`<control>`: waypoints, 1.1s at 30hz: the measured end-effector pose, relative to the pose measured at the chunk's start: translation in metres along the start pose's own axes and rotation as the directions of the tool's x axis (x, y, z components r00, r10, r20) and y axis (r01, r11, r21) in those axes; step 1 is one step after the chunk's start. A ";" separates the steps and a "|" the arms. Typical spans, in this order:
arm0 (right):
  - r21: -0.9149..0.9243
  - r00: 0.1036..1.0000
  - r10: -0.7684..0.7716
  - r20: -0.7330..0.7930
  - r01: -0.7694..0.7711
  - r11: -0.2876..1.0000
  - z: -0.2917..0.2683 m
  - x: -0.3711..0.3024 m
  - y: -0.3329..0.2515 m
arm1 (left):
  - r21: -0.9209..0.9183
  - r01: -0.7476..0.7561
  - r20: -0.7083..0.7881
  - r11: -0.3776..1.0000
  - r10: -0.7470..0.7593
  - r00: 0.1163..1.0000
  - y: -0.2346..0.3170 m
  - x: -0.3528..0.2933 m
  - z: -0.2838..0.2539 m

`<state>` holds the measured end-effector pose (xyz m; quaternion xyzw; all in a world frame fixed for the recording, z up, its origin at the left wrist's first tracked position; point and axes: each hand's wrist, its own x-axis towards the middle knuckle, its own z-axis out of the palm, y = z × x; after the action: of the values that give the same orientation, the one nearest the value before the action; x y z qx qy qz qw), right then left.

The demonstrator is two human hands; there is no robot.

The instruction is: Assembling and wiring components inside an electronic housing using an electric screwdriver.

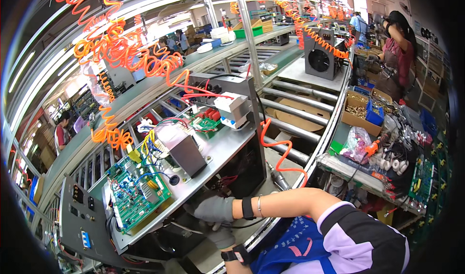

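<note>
Both my hands wear grey gloves, close together at the open lower side of a machine chassis (227, 150). My right hand (213, 209) is under the edge of the metal shelf, its fingers curled and partly hidden. Just below it, my left hand (221, 236) is closed round a dark cable (186, 228) that runs into the chassis. On the shelf above sit a green circuit board (138, 191), a dark boxy transformer (186, 153) with coloured wires, and a smaller board (206, 123). A black panel (85, 216) with sockets and a blue switch stands at the left end.
Orange coiled air hoses (121, 46) hang overhead; one leads to an air screwdriver (278, 177) beside the chassis. Conveyor rollers (300, 114) run away to another machine with a fan (319, 56). At right, a bench holds a screw box (356, 109) and bagged parts (357, 143). A co-worker (399, 56) stands beyond.
</note>
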<state>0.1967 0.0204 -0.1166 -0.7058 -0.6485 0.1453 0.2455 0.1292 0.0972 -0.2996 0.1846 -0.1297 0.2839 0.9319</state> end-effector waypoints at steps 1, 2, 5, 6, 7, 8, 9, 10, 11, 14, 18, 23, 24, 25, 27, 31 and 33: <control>-0.144 0.997 -0.076 -0.009 0.074 0.987 -0.011 -0.006 -0.005 | 0.488 -0.073 -0.229 0.870 0.208 0.951 -0.005 -0.006 -0.012; -0.282 0.989 -0.145 -0.015 0.135 0.950 -0.017 -0.010 -0.005 | -0.423 0.041 -0.126 0.905 -0.103 0.987 -0.003 -0.005 0.044; -0.249 0.997 -0.067 0.047 0.076 0.965 -0.014 0.000 -0.010 | -0.126 -0.020 -0.121 0.992 0.005 0.993 0.000 0.001 0.043; -0.240 0.995 -0.008 0.096 0.031 0.970 -0.018 0.002 -0.021 | -0.107 -0.069 -0.055 0.992 0.064 0.996 -0.001 0.002 0.003; -0.233 0.995 -0.009 0.101 0.033 0.972 -0.016 0.003 -0.017 | -0.104 -0.071 -0.064 0.992 0.064 0.996 0.000 0.002 0.006; -0.280 0.996 -0.021 0.086 0.044 0.959 -0.012 0.005 -0.013 | -0.248 -0.027 -0.072 0.968 0.010 0.997 0.000 0.003 0.008; -0.326 0.997 -0.033 0.071 0.055 0.944 -0.009 0.007 -0.009 | -0.388 0.013 -0.073 0.922 -0.044 0.996 0.000 0.005 0.011; -0.326 0.997 -0.034 0.071 0.056 0.944 -0.010 0.005 -0.014 | -0.387 0.013 -0.072 0.922 -0.044 0.996 0.000 0.003 0.021; -0.356 0.997 -0.018 0.071 0.042 0.934 -0.014 0.003 -0.019 | -0.197 -0.026 -0.154 0.980 -0.004 0.988 0.000 0.000 0.033; -0.437 0.997 0.017 0.078 0.019 0.899 -0.028 -0.002 -0.038 | -0.202 -0.025 -0.163 0.979 -0.009 0.987 0.003 0.001 0.037; -0.358 0.996 0.089 0.026 -0.074 0.931 -0.020 0.003 -0.033 | 0.433 -0.003 -0.223 0.901 0.110 0.969 0.005 0.005 0.039; -0.171 0.986 0.049 0.158 -0.022 0.985 -0.020 0.004 -0.025 | -0.344 0.067 0.043 0.936 -0.055 0.998 0.006 0.000 0.035; -0.298 0.970 0.064 0.233 0.008 0.955 -0.022 0.001 -0.028 | -0.183 0.028 -0.165 0.983 -0.059 0.985 0.006 -0.014 0.039; -0.296 0.971 0.066 0.231 0.005 0.955 -0.021 0.000 -0.022 | -0.011 0.032 -0.361 0.999 -0.034 0.932 0.005 -0.024 0.054; -0.260 0.997 0.062 0.043 -0.049 0.964 -0.008 0.001 -0.006 | 0.009 0.053 -0.444 0.999 -0.043 0.895 0.001 -0.041 0.090; -0.136 0.982 0.010 -0.187 -0.036 0.990 -0.007 0.000 -0.008 | 0.891 0.076 -0.149 0.447 0.131 0.980 0.000 -0.064 0.036; -0.101 0.860 -0.160 -0.484 0.127 0.987 -0.007 -0.005 -0.013 | 0.977 0.045 -0.041 -0.207 0.023 0.999 0.023 -0.041 0.076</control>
<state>0.1889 0.0151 -0.1047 -0.6769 -0.6201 -0.0785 0.3888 0.0726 0.0639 -0.2395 0.8351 0.1607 0.2754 0.4483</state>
